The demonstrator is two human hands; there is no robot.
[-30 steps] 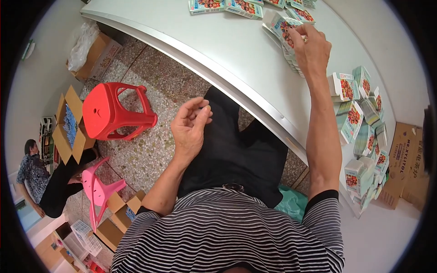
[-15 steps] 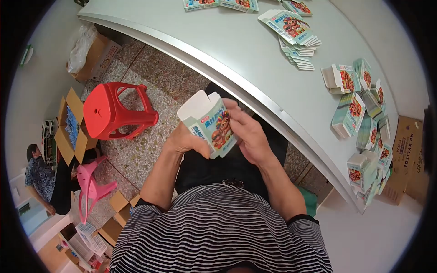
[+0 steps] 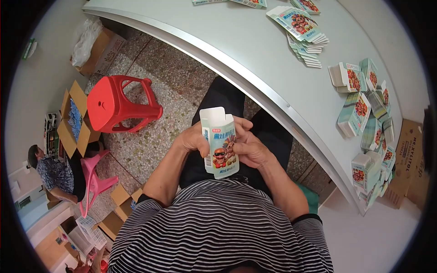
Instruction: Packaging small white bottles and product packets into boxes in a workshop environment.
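Over my lap I hold a small pale green carton (image 3: 224,152) with cartoon figures printed on its front. Its white top flap stands up, unfolded, and the printed face is turned up. My left hand (image 3: 195,140) grips its left edge, thumb along the side. On the right edge, my right hand (image 3: 251,148) has its thumb pressed on the front and its other fingers behind. The carton hides part of the fingers of both hands.
A white table (image 3: 227,50) curves across the front and right. On it lie a fanned stack of flat cartons (image 3: 300,27) and several bundled cartons (image 3: 355,111). Left are a red stool (image 3: 107,104), an open cardboard box (image 3: 75,123) and a seated person (image 3: 57,175).
The carton has come closer to my body and turned more upright. My right thumb now lies on its front. My view has shifted slightly.
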